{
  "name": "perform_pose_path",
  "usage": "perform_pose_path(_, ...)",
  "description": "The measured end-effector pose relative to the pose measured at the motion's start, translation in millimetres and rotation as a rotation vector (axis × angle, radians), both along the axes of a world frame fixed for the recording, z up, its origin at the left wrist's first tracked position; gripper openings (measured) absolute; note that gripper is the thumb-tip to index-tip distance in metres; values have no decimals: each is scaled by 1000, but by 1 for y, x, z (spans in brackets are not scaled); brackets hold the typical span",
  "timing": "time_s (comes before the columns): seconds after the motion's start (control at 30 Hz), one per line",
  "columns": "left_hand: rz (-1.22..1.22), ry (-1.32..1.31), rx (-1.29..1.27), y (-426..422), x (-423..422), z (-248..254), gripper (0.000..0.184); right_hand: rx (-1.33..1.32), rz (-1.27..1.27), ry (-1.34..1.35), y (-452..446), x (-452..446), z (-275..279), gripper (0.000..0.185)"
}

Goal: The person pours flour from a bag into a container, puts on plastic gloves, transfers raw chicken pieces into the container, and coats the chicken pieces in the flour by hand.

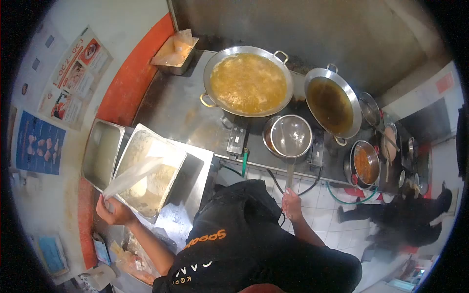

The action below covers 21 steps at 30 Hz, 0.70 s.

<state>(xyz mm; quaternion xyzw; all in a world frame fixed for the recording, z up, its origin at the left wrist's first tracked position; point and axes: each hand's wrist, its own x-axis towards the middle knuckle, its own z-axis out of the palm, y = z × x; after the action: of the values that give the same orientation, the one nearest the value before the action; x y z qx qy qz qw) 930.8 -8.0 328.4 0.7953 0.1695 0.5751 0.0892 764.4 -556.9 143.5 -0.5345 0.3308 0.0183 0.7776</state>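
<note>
My right hand (292, 205) is closed round the handle of a round mesh strainer (291, 136), which is over a small pot beside the stove's front edge. At the left, my left hand (112, 211) has its fingers bent round the end of a pale, blurred, translucent strip, perhaps a plastic bag (132, 177). That strip stretches over a steel tray (178, 183) of pale flour or batter. Behind the strainer, a large wok (249, 83) holds bubbling yellow oil with pale pieces in it.
A second wok (331, 106) of dark oil stands right of the first. Further right are a pot of orange food (365, 165) and more pans. A steel container (103, 151) adjoins the tray; another with plastic (177, 56) sits at the back. A person in dark clothes (405, 215) is at the right.
</note>
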Motion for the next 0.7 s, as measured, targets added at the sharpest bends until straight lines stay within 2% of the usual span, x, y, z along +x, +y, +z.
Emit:
perform_pose_path(0.03, 0, -1, -2, -1, 2, -1, 21, -4, -2, 68, 0, 3, -5, 43)
perform_pose_path(0.1, -74, 30, 30, 1, 1, -4, 24, 32, -17, 39, -3, 14, -26, 44)
perform_pose_path(0.17, -21, 58, -9, 5, 2, -7, 26, 77, 54, 22, -7, 34, -48, 44)
perform_pose_path(0.23, -40, 33, -13, 8, 5, 0, 27, 107, -18, 2, -16, 50, -71, 45)
perform_pose_path(0.27, -33, 40, -74, 10, 4, 3, 25, 239, 17, -11, -24, 57, -80, 45)
perform_pose_path(0.33, -35, 52, -191, 20, 7, 10, 19, 55, 8, 90, -23, 70, -87, 39)
perform_pose_path(0.43, -74, 56, -354, 41, 12, 14, 15, 87, 92, 169, -27, 81, -78, 33)
perform_pose_path(0.53, -179, 69, -611, 56, 14, 31, 15, -39, 371, 220, -59, 88, -107, 31)
perform_pose_path(0.57, -140, 54, -611, 63, 12, 36, 15, -43, 412, 217, -58, 94, -104, 31)
perform_pose_path(0.63, -281, 0, -738, 78, 3, 45, 15, -590, 221, 400, -54, 104, -97, 27)
perform_pose_path(0.7, -226, -48, -622, 86, -20, 71, 14, -1656, 256, 178, -86, 97, -144, 28)
